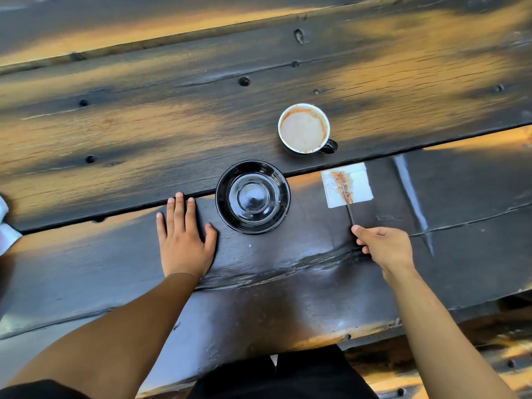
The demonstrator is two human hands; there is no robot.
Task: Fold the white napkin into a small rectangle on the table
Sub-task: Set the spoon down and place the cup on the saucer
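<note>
A small white napkin point(359, 185) lies flat on the dark wooden table point(144, 133), right of centre, with a brown coffee stain down its left half. A thin dark spoon point(349, 207) rests with its tip on the stain and its handle running toward me. My right hand point(384, 249) pinches the end of that handle, just below the napkin. My left hand point(184, 237) lies flat on the table with fingers straight, left of the saucer, holding nothing.
A black saucer point(252, 197) sits between my hands. A cup with milky coffee point(303, 128) and a dark handle stands behind the napkin. Something white point(5, 226) shows at the far left edge. The table's near edge runs just above my lap.
</note>
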